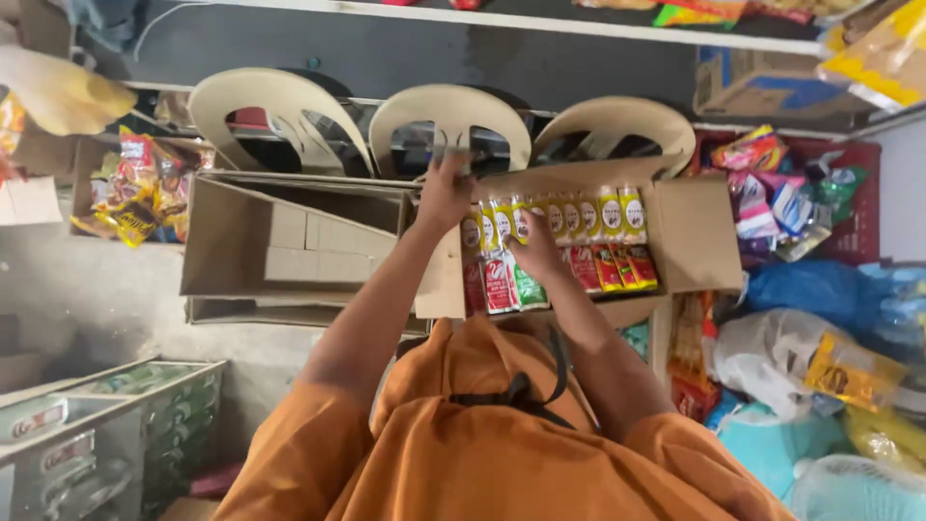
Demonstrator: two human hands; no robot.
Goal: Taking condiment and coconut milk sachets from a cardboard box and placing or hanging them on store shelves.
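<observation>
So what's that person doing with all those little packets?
A person in orange sleeves is working at an open cardboard box full of small upright sachets. The left hand holds the box's back edge, and the right hand rests among the packets. Another open box sits beside it, in front of three plastic chairs.

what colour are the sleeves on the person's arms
Orange sleeves, clearest in the head view, the only one.

Packed sachets between box flaps
</observation>
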